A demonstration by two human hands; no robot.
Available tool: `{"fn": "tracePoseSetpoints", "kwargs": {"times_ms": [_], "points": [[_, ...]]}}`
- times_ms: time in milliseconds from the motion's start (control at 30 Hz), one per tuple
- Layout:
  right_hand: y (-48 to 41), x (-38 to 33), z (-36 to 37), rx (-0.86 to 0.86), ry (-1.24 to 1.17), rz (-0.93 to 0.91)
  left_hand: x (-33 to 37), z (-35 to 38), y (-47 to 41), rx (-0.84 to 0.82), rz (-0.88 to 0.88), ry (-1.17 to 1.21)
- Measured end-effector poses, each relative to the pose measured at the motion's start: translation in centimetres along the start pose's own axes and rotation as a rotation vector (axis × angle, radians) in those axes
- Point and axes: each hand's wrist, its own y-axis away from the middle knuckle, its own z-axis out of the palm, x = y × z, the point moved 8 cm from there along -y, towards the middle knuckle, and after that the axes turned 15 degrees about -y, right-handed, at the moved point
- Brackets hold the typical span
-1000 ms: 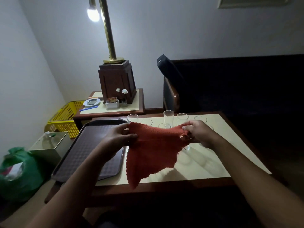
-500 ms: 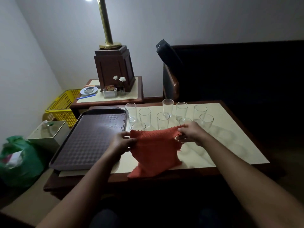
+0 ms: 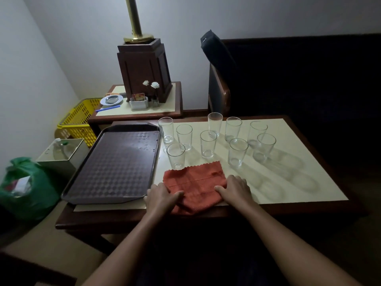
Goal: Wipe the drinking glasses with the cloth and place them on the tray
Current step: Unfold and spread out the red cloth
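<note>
A low table point(image 3: 299, 182) with a cream top and a dark wooden rim carries a brown textured tray point(image 3: 111, 168) on its left part. Nine clear drinking glasses point(image 3: 208, 144) stand upright in a loose cluster toward the far side. An orange cloth point(image 3: 195, 178) lies folded at the near edge, drooping over the rim. The tray's far end bears what may be droplets.

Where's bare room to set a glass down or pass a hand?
Free: the whole tray; the table strip right of the cloth, in front of the glasses, out to the right edge. Crowded: glasses cluster at the back with narrow gaps; cloth, left hand and right hand fill the near middle.
</note>
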Motion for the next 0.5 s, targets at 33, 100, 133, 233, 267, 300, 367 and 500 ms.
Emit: {"fn": "tracePoseSetpoints", "kwargs": {"times_ms": [33,100,133,233,267,300,367,500], "points": [[0.0,-0.2,0.1,-0.007,-0.040,-0.021,0.4,0.2,0.3,0.004,0.004,-0.007],[0.0,-0.6,-0.1,-0.010,-0.099,-0.056,1.1,0.0,0.5,0.030,0.018,0.023],[0.1,-0.8,-0.4,-0.006,-0.153,-0.068,1.3,-0.4,0.8,0.036,0.025,0.041],[0.2,-1.2,-2.0,0.015,-0.399,-0.070,1.3,-1.4,1.1,0.027,0.020,0.222],[0.1,-1.3,-2.6,0.025,-0.462,-0.067,1.2,-1.8,1.2,0.008,0.019,0.320],[0.1,-1.4,-3.1,0.029,-0.514,-0.069,1.3,-2.4,1.3,-0.003,0.026,0.425],[0.2,-1.8,-3.9,0.023,-0.585,-0.103,1.3,-3.6,1.7,-0.013,0.043,0.635],[1.0,-2.8,-5.9,0.052,-0.691,-0.176,1.8,-7.2,2.7,0.023,0.100,0.900]]}}
